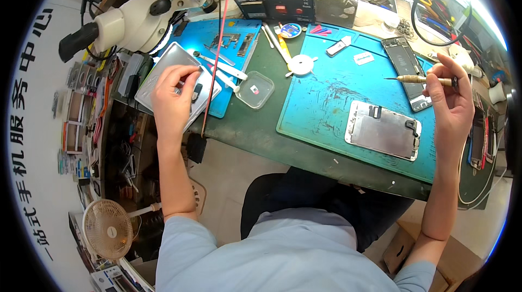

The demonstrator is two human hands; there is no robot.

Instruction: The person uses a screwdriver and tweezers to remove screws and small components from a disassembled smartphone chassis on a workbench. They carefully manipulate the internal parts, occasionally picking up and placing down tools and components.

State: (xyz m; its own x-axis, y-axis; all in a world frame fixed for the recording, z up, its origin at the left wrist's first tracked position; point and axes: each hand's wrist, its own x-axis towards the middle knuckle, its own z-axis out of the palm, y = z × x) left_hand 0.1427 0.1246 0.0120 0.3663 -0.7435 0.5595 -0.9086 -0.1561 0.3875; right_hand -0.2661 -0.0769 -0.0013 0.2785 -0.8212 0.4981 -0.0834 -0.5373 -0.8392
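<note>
Pale-blue short-sleeved shirt (272,259) foremost, the right hand (452,99) grasps a slim brass-coloured screwdriver (411,79); the left hand (173,96) pinches, contents unclear.

There was a white microscope (130,24). On its near side stood a round fan (107,229); to its right were a black box (263,9) and a white spool (300,64).

Left hand (173,92) pinched, right hand (455,101) gripping, forearms (176,180) bare
</note>
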